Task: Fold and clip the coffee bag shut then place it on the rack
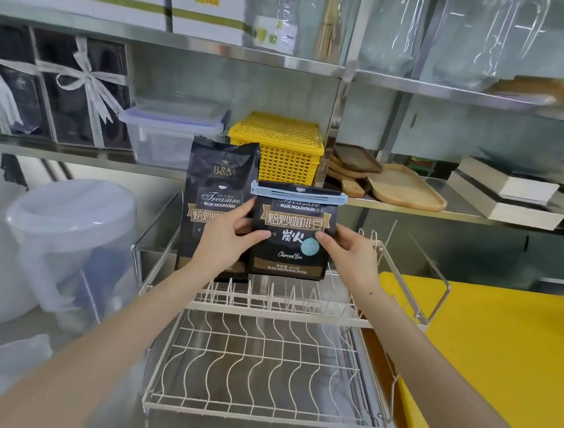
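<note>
A black coffee bag (289, 248) with its top folded down stands upright on the upper tier of the white wire rack (261, 358). A light blue clip (299, 192) runs across the fold. My left hand (227, 236) grips the bag's left edge and my right hand (348, 253) grips its right edge. A second, taller black coffee bag (211, 187) without a clip stands just left of it on the rack, partly hidden by my left hand.
A yellow tray (500, 352) lies right of the rack. A clear plastic jug (66, 246) stands to the left. On the steel shelf behind are a yellow basket (279, 145), a lidded clear box (171, 132), wooden trays (402, 187) and stacked boxes (507, 196).
</note>
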### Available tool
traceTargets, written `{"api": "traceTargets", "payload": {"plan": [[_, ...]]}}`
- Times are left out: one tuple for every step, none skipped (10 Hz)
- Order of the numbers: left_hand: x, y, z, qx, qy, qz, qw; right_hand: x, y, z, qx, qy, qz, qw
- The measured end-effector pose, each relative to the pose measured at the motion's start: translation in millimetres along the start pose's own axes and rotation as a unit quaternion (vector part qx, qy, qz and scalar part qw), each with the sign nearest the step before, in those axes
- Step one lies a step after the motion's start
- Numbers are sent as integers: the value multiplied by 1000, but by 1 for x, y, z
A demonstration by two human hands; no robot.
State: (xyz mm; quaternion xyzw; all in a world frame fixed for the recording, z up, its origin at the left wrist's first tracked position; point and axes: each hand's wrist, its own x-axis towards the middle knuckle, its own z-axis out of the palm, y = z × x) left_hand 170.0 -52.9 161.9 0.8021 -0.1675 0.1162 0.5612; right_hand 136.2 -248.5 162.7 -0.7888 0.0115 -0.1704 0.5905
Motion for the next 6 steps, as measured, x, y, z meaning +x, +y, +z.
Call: {"api": "traceTargets", "payload": {"plan": [[4,-9,5,21,-13,-19,1000,5,11,1,-47,-8,6,999],[4,-12,7,54,-24,-24,998,10,14,2,-94,-24,7,995],[3,-12,9,100,-31,-26,994,15,16,2,-131,-42,20,990],[8,-7,9,180,-40,-9,983,21,14,3,-134,-63,54,987],[11,-2,10,224,-41,2,974,23,12,4,-143,-75,64,985],[13,2,10,250,-22,3,968,24,6,4,-170,-85,55,980]]}}
